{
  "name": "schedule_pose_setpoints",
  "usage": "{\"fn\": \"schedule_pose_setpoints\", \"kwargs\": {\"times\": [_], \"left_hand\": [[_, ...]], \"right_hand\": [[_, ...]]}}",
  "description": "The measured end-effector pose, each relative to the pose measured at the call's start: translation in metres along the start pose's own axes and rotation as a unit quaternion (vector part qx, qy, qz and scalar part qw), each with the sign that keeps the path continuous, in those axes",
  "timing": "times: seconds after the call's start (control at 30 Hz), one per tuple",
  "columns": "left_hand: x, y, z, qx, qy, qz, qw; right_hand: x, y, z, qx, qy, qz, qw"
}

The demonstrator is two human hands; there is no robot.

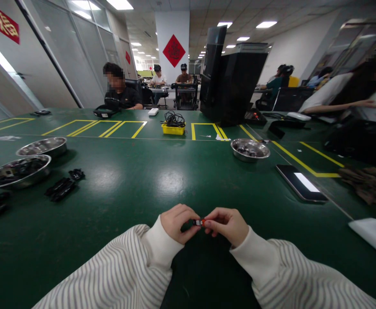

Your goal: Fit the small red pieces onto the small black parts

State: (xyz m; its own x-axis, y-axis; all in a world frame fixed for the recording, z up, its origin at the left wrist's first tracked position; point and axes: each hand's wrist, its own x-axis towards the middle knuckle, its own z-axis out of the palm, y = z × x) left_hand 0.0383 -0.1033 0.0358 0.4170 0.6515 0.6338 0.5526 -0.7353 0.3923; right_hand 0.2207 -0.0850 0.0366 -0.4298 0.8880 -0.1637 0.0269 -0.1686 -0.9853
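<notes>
Between my two hands, low in the middle of the view, is a small part (199, 222) with a dark end, a pale metallic middle and an orange-red end. My left hand (180, 223) pinches its dark end between thumb and fingers. On the other side, my right hand (225, 225) grips the orange-red end with thumb and forefinger. Both hands are just above the green table (126, 193). The part is too small to name, and the fingertips cover some of it.
At left stand two metal bowls (43, 147), the nearer holding black parts, beside loose black pieces (61, 188). Another metal bowl (250, 150), a phone (300, 183) and a brown cloth (368, 182) lie rightward. Farther back are a yellow tray (173, 128) with cables and a black case (239, 86).
</notes>
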Motion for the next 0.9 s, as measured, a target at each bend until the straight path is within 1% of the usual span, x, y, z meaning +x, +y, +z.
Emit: {"fn": "schedule_pose_setpoints", "kwargs": {"times": [0.13, 0.27, 0.43, 0.53, 0.6, 0.67, 0.73, 0.8, 0.9], "left_hand": [[0.001, 0.000, 0.000, 0.006, 0.001, 0.009, 1.000], [-0.001, -0.001, 0.001, 0.017, 0.013, 0.044, 0.999], [-0.002, -0.002, 0.002, 0.032, 0.001, 0.064, 0.997], [-0.001, -0.011, 0.003, 0.043, 0.004, 0.065, 0.997], [0.000, -0.025, 0.000, 0.061, 0.018, 0.048, 0.997], [0.002, -0.046, -0.007, 0.095, 0.034, -0.005, 0.995], [0.003, -0.071, -0.019, 0.136, 0.043, -0.095, 0.985], [0.004, -0.097, -0.036, 0.171, 0.048, -0.197, 0.964], [0.004, -0.130, -0.066, 0.226, 0.050, -0.327, 0.916]], "right_hand": [[-0.001, -0.001, 0.002, -0.007, 0.010, 0.002, 1.000], [-0.002, -0.003, 0.004, -0.029, 0.025, -0.003, 0.999], [-0.002, -0.005, 0.004, -0.068, 0.020, -0.028, 0.997], [-0.003, -0.005, 0.003, -0.087, 0.013, -0.036, 0.995], [-0.003, -0.005, 0.001, -0.097, 0.010, -0.035, 0.995], [-0.003, -0.005, -0.001, -0.108, 0.008, -0.033, 0.994], [-0.003, -0.006, -0.003, -0.113, 0.010, -0.034, 0.993], [-0.003, -0.006, -0.004, -0.112, 0.011, -0.037, 0.993], [-0.002, -0.005, -0.004, -0.111, 0.013, -0.043, 0.993]]}}
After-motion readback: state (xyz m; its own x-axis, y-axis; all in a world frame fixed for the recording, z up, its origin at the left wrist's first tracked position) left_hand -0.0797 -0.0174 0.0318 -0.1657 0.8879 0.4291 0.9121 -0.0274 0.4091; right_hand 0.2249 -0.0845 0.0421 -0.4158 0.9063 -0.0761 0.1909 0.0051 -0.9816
